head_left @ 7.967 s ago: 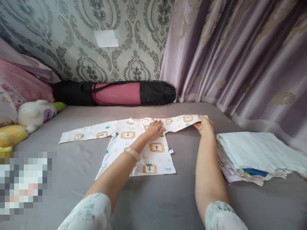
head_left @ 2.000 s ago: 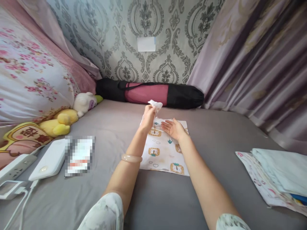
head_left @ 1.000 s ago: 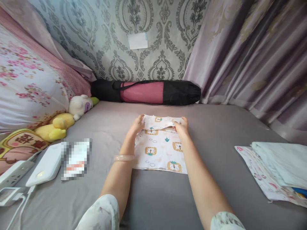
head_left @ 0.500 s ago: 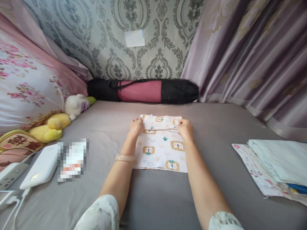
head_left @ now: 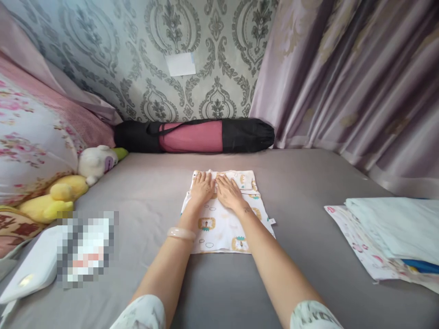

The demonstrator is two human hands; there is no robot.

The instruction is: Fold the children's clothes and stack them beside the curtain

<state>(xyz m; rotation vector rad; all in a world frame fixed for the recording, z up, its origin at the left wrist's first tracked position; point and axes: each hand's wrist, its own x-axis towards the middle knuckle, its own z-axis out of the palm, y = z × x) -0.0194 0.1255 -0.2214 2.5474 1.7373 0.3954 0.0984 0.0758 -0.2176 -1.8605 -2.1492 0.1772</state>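
A white cloth (head_left: pixel 224 228) printed with tan lion faces and small green leaves lies on the grey bed sheet, its far edge folded over toward me. My left hand (head_left: pixel 203 186) rests flat on the left part of that folded strip, fingers stretched out. Beside it my right hand (head_left: pixel 228 191) lies palm down near the strip's middle, fingers also extended. Neither hand grips the fabric. A small white tag (head_left: pixel 272 221) sticks out at the cloth's right edge.
Folded cloths (head_left: pixel 391 228) are stacked at the right. A black and pink rolled-mat bag (head_left: pixel 192 136) lies along the wall. Plush toys (head_left: pixel 98 162), a floral pillow (head_left: pixel 34 141) and a white power bank (head_left: pixel 34 260) are at the left. Purple curtains (head_left: pixel 325 82) hang at the right.
Both hands have let go of the folded strip's corners and now lie flat on it, the right hand shifted inward beside the left. The view has turned slightly right.
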